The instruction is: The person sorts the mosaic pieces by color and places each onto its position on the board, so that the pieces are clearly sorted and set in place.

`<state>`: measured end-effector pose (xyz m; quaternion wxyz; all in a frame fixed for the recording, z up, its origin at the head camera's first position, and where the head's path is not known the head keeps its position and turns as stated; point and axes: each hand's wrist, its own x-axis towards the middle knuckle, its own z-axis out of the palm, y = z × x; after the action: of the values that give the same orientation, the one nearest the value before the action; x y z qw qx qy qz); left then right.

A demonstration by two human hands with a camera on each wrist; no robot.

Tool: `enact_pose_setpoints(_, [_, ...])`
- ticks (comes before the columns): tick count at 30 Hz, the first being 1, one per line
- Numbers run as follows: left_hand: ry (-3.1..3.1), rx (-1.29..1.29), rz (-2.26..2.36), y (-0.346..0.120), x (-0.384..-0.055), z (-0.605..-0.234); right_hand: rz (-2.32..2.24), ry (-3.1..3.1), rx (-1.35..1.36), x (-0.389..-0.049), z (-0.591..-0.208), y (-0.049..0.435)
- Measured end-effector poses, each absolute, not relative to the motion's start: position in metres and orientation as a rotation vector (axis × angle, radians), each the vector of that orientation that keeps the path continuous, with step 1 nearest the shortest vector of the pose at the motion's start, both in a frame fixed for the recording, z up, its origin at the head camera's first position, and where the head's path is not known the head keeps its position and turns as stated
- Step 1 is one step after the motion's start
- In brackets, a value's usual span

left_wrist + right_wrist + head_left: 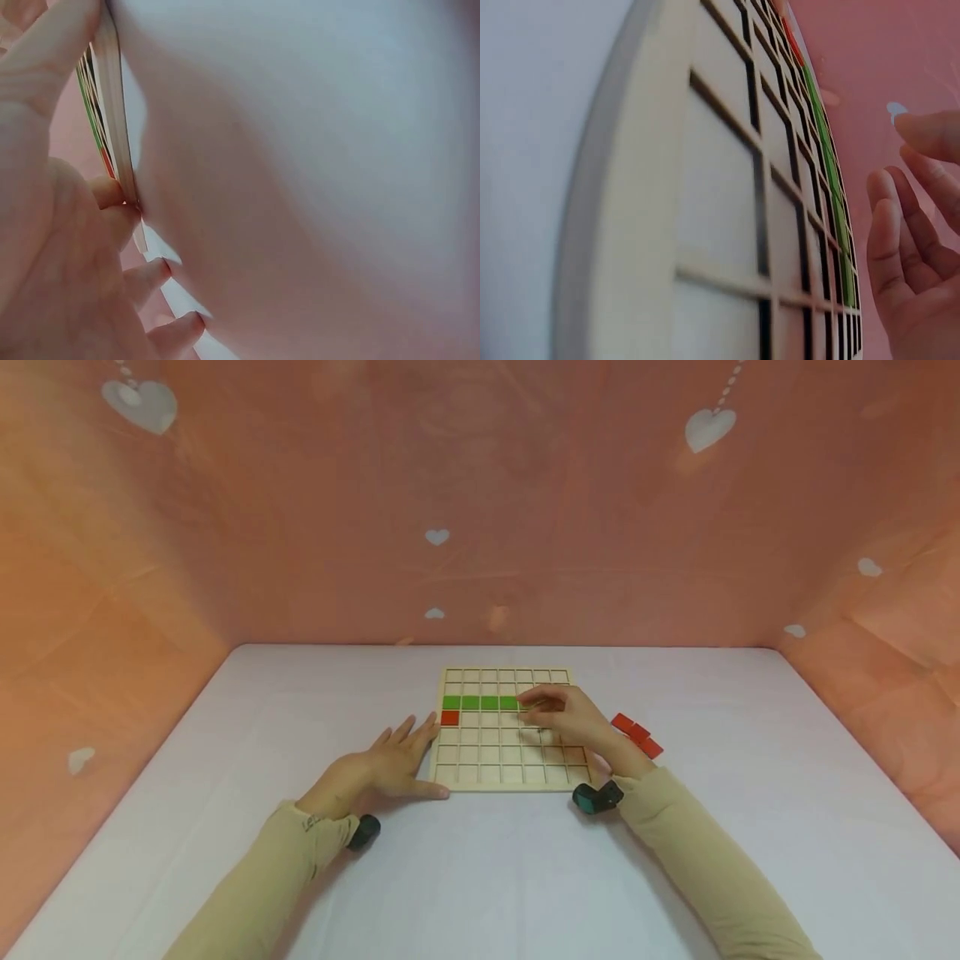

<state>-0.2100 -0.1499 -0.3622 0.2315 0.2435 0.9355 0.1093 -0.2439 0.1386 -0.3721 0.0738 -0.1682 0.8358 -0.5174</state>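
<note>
Four green square tiles [489,702] in a row on a pale wooden grid board [512,774], one red square tile [450,718] beside. Right hand [572,714] above, fingers loosely bent around nothing visible; left hand [386,766] spread, touching the board's left edge

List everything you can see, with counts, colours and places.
Table: one, white, foreground
Grid board: one, pale, on table
Green tiles: at least four, green, one board row
Red tile: one, red, board's left column
Loose tiles: at least three, red, right of board
Backdrop: one, pink-orange, behind, beside table
Hearts: seven, white, on backdrop
Bead strings: two, white, above hearts
Wrist devices: two, black, one per side
Sleeves: two, beige, foreground
Left hand: one, board's left edge
Right hand: one, over board
</note>
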Motion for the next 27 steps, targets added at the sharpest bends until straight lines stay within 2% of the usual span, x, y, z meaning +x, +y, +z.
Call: enact_pose_setpoints(27, [2.548, 0.646, 0.301, -0.151, -0.211, -0.361, -1.341, 2.604, -0.481, -0.226, -0.368, 0.191])
